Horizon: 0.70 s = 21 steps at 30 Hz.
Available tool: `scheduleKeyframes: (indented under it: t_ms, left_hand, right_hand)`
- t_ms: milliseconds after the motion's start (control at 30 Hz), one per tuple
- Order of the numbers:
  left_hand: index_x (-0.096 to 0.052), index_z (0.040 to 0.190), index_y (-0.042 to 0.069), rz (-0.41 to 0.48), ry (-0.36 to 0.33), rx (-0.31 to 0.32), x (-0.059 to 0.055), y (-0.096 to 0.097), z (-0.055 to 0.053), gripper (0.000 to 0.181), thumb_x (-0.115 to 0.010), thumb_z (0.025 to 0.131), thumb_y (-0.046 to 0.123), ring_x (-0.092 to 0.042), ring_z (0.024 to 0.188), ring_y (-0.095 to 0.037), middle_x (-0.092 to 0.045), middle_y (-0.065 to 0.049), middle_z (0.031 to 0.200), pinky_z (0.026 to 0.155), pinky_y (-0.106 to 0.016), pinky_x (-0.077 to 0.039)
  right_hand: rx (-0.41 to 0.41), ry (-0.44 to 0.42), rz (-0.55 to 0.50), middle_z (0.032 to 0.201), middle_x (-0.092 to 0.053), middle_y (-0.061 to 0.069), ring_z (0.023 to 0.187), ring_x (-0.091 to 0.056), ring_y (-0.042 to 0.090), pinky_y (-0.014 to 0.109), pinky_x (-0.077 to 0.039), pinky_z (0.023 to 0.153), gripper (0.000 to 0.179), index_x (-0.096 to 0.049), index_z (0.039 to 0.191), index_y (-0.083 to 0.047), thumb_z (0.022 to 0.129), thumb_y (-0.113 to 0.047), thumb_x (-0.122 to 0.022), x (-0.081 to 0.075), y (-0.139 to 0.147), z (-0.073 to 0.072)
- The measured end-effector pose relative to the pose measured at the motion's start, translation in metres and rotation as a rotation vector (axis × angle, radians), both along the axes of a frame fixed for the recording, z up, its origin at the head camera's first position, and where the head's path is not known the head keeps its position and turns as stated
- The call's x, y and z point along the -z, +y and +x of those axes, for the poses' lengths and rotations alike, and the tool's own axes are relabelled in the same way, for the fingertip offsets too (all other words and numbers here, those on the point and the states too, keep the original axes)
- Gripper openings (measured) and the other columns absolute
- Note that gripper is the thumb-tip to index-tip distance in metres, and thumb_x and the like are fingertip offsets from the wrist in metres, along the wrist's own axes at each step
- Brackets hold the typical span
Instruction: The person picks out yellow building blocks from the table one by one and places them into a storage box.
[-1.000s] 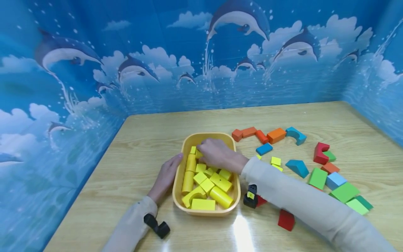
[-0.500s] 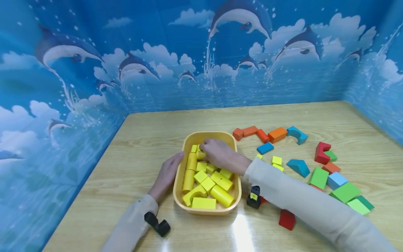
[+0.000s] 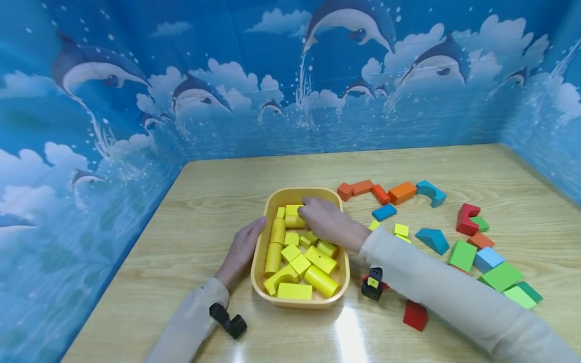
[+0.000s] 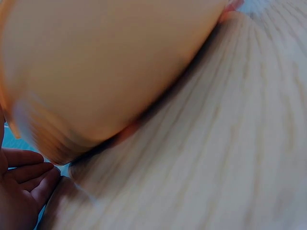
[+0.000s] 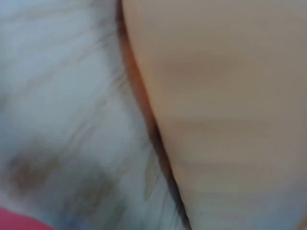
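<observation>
A beige plastic tray in the head view holds several yellow wooden blocks. My left hand rests along its left outer wall; in the left wrist view the fingers lie fairly straight against the tray wall. Inside the far right part of the tray is my right hand, fingers bent down at the right end of a yellow cylinder and a yellow block behind it. Its fingertips are hidden, so I cannot tell whether they grip either piece. Two more yellow cylinders line the left wall.
Right of the tray lie loose blocks: an orange block, a blue arch, a blue triangle, green blocks and a red block near the right forearm. A dolphin-print curtain borders the table.
The right hand has shifted slightly right in the tray, uncovering the yellow cylinder and block, which now lie side by side at the far end. The left hand stays at the tray.
</observation>
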<state>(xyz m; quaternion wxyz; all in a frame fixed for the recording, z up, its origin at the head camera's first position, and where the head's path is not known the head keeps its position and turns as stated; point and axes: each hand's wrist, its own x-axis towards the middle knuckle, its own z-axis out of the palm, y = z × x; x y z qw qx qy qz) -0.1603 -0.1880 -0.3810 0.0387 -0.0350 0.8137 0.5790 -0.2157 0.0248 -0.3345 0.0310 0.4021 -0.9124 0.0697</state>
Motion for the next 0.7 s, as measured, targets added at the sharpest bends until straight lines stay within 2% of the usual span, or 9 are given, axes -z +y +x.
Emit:
scheduleKeyframes:
  t_ms: [167,300,467,700]
  left_hand:
    - [-0.044,0.143,0.004,-0.004,-0.002,-0.001,-0.0003,0.0003,0.0000,0.064,-0.038,0.101,0.052,-0.056,0.119,-0.033,-0.052,-0.019,0.138,0.094,-0.041,-0.052]
    - [-0.044,0.143,0.004,-0.009,0.000,0.005,0.0005,0.0001,-0.0005,0.066,-0.037,0.100,0.053,-0.056,0.120,-0.032,-0.052,-0.018,0.139,0.094,-0.041,-0.052]
    - [-0.044,0.144,0.004,0.004,-0.003,0.006,0.0007,-0.0001,-0.0001,0.065,-0.038,0.101,0.053,-0.056,0.119,-0.033,-0.051,-0.018,0.139,0.093,-0.040,-0.053]
    - [-0.045,0.143,0.004,0.026,-0.003,-0.001,-0.0017,0.0005,0.0005,0.062,-0.039,0.101,0.050,-0.058,0.117,-0.033,-0.053,-0.019,0.137,0.092,-0.041,-0.053]
  right_hand:
    - [0.037,-0.028,-0.011,0.082,-0.054,0.005,0.066,-0.050,0.016,0.024,-0.043,0.052,0.008,-0.070,0.095,-0.005,0.093,-0.005,-0.063,0.0007,-0.0006,-0.0010]
    - [0.059,-0.082,-0.019,0.086,-0.056,0.007,0.071,-0.053,0.016,0.024,-0.048,0.056,0.011,-0.070,0.100,-0.004,0.091,-0.010,-0.067,0.0006,0.0001,-0.0023]
    - [0.059,-0.134,-0.066,0.086,-0.057,0.007,0.072,-0.053,0.016,0.025,-0.047,0.055,0.009,-0.071,0.097,-0.004,0.091,-0.010,-0.067,-0.0002,0.0026,-0.0046]
    - [0.065,-0.107,-0.070,0.085,-0.057,0.007,0.072,-0.055,0.017,0.024,-0.048,0.055,0.008,-0.070,0.098,-0.004,0.092,-0.008,-0.066,-0.0001,0.0032,-0.0039]
